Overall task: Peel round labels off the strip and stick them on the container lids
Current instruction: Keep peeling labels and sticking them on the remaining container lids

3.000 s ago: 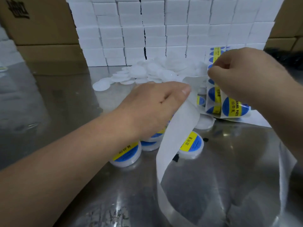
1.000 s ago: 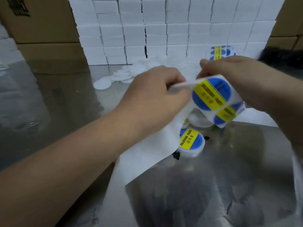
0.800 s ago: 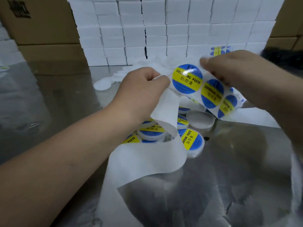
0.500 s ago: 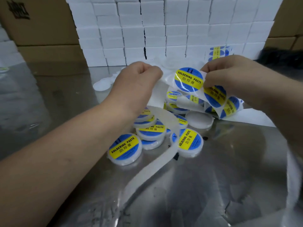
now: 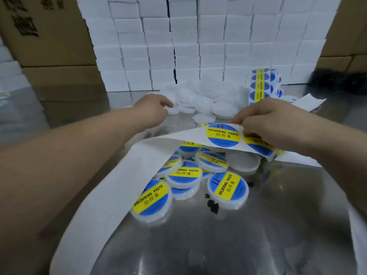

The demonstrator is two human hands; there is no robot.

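Pinching the strip (image 5: 123, 185) beside its first label (image 5: 223, 134), the right hand (image 5: 278, 124) has its fingers clamped on the paper's far edge. The strip is a matte white ribbon carrying glossy round blue stickers with a yellow band. From that grip its long axis runs down and left toward the near edge, printed face up. It sags over the labelled lids (image 5: 227, 188) — low round white plastic discs heaped on the shiny steel table (image 5: 218, 245) — and hides several. The left hand (image 5: 153, 110) is at the blank lids (image 5: 204, 98) farther back. Its fingers curl down at the heap's edge, but whether they hold one I cannot tell — it is blurred there. A label roll (image 5: 260, 84) stands beyond the right hand, before stacked white boxes (image 5: 198, 46) flanked by brown cartons (image 5: 49, 36). Black specks (image 5: 212, 206) dot the table.
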